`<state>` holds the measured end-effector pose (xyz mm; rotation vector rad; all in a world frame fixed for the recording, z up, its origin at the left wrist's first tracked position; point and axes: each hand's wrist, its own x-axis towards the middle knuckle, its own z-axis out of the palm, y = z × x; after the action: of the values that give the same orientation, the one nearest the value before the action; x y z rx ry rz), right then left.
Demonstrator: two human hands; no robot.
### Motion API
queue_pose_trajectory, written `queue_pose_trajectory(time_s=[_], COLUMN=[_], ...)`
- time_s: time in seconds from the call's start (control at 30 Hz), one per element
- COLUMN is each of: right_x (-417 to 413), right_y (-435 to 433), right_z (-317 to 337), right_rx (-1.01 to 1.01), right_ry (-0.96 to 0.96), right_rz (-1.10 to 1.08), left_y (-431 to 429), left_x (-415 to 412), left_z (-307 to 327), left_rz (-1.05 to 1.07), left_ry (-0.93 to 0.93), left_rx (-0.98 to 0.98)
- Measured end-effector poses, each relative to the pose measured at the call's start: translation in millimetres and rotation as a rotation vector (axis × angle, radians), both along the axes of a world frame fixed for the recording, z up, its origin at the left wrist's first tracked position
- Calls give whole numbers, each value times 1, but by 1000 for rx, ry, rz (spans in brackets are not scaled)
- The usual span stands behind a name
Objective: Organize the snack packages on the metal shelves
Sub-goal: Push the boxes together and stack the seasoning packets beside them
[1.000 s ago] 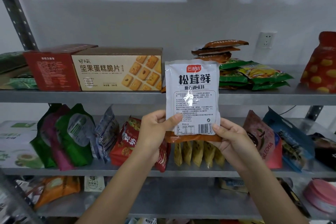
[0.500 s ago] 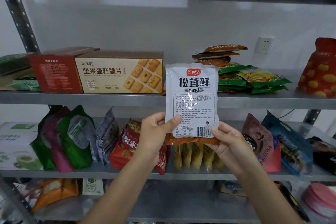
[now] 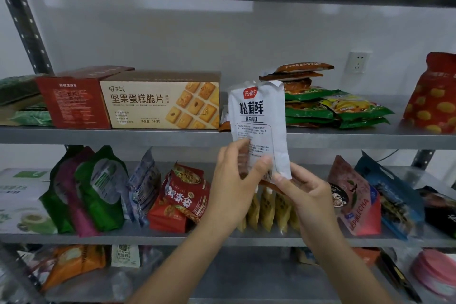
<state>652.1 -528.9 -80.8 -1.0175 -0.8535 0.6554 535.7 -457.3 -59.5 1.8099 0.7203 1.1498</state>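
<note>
Holding a white plastic packet with black writing (image 3: 259, 116) in both hands, you have it up in front of the grey metal shelf's (image 3: 123, 136) front edge. Your left hand (image 3: 234, 177) grips its lower left side, thumb across the front. Your right hand (image 3: 307, 195) pinches its bottom right corner. Both hands are close together. The packet stands a bit tilted, between the tan cardboard cookie box (image 3: 158, 101) and the pile of green snack bags (image 3: 328, 111).

Your left hand (image 3: 237, 170) and right hand (image 3: 304, 189) pinch the white packet (image 3: 259, 121) upright before the middle shelf (image 3: 98, 135).
</note>
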Motion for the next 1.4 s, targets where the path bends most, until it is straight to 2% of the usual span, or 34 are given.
queue_pose_trajectory(time_s=[0.07,0.23,0.37,0.5,0.6,0.7,0.77,0.9,1.2,1.4], right_x=[-2,0,0,1,6,19,30,38,34,34], right_y=[2,3,4,7,8,9,9,6,5,6], right_z=[-1,0,-7,-9,-6,0,5,17,19,21], right_rx=[14,57,74,45,-9,-125,-170,-182,-148,-141], right_ry=[-64,-71,-260,-397,-461,-305,-172,-43,19,-1], right_rz=[-40,-20,-22,44,-77,-167,-59,131,44,-24], left_y=[-4,-11,-10,-3,3,8,9,12,16,17], left_x=[0,-1,1,2,0,-4,-7,-9,-5,3], left_z=[5,10,11,6,5,8,11,16,13,14], left_rz=[-90,-88,-158,-116,-81,-121,-184,-262,-265,-193], left_ry=[-53,-73,-45,-222,-259,-277,-294,-302,-331,-275], left_rx=[-62,-32,-89,-245,-287,-336,-375,-430,-533,-356])
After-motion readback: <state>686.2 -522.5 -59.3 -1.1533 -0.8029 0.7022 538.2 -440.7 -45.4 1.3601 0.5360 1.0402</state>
